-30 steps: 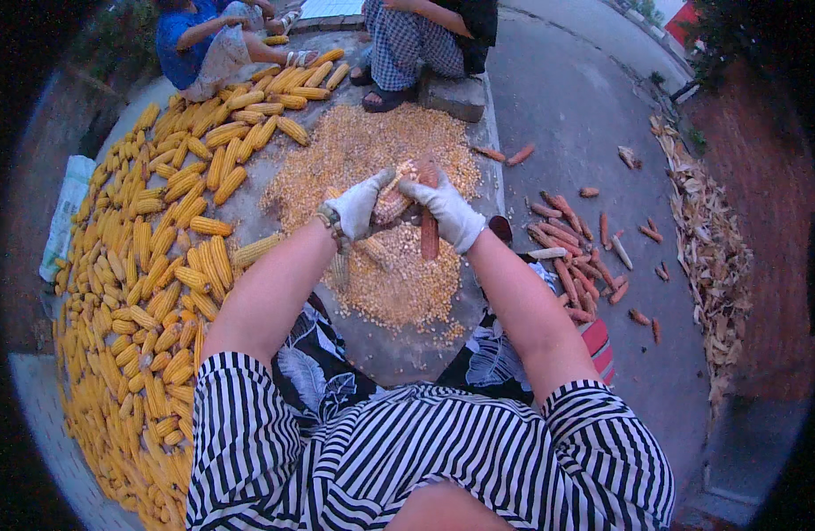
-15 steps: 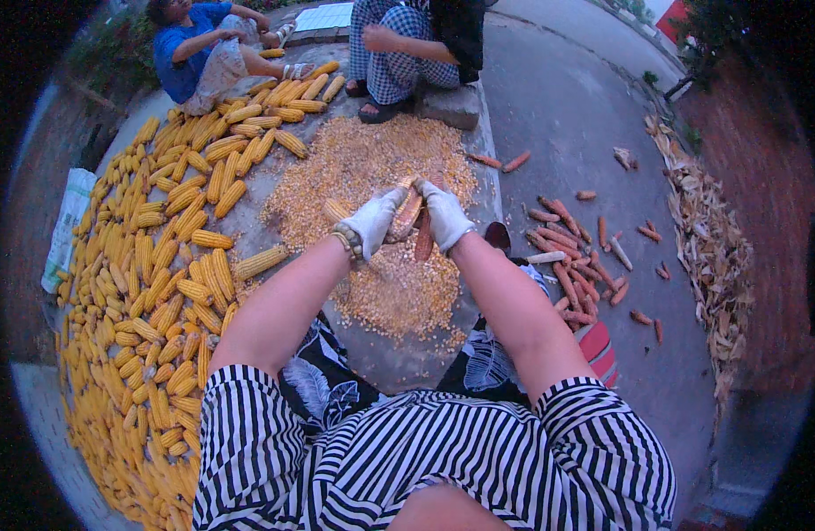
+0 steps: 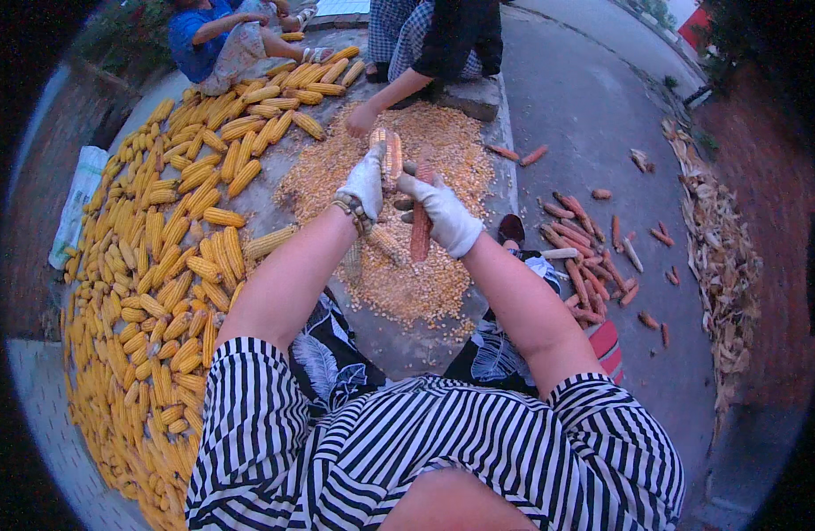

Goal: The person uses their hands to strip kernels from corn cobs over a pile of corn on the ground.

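Both my hands wear white gloves, out over a pile of loose corn kernels [image 3: 430, 296]. In my left hand [image 3: 363, 188] is a partly shelled ear of corn [image 3: 391, 155], pointing away from me with some rows bare. My right hand [image 3: 441, 211] is closed round a bare reddish corncob [image 3: 421, 232], its length running toward me; the fingers are partly behind it. The two hands are slightly apart. Below my left wrist another partly shelled ear [image 3: 386, 245] lies on the kernels. Left of it rests a yellow ear [image 3: 270, 242].
A wide heap of yellow ears [image 3: 160, 327] fills the left side. Bare cobs [image 3: 593, 274] lie at the right, with dry husks [image 3: 713, 274] farther out. Across the kernels a co-worker's hand [image 3: 363, 119] reaches down; another person [image 3: 217, 49] sits at the far left.
My hands have drawn apart, the left lifting the ear upright and away. The co-worker's arm has reached down toward the kernels. The whole view has shifted slightly.
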The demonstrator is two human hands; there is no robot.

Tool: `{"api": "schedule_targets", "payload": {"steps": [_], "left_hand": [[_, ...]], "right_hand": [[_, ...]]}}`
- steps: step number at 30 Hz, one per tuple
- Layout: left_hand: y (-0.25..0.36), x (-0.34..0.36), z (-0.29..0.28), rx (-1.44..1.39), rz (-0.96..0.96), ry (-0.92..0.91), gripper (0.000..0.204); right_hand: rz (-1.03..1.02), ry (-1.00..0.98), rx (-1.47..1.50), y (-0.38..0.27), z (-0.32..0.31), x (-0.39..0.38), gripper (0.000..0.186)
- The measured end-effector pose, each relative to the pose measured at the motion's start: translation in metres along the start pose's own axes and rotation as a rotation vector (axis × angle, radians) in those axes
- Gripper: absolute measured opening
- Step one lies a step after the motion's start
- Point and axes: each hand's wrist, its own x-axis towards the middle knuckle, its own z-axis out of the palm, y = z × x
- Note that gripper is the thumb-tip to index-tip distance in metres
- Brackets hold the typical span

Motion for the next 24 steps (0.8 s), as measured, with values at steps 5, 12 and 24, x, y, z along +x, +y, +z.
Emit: {"api": "schedule_targets", "payload": {"steps": [5,12,24], "left_hand": [[-0.012,0.016,0.004,-0.237,-0.115,0.063,0.044],[-0.036,0.037,0.007,-0.261,0.052,0.069,0.046],[0.019,0.003,0.025,-0.279,0.080,-0.156,0.040]], "right_hand": [[-0.141,0.177,-0.065,0.017,0.011,0.005,0.040],[-0.249,0.257,0.209,0.040,0.002,0.030,0.033],[-0.195,0.176,-0.007,0.003,-0.013,0.010,0.032]]}}
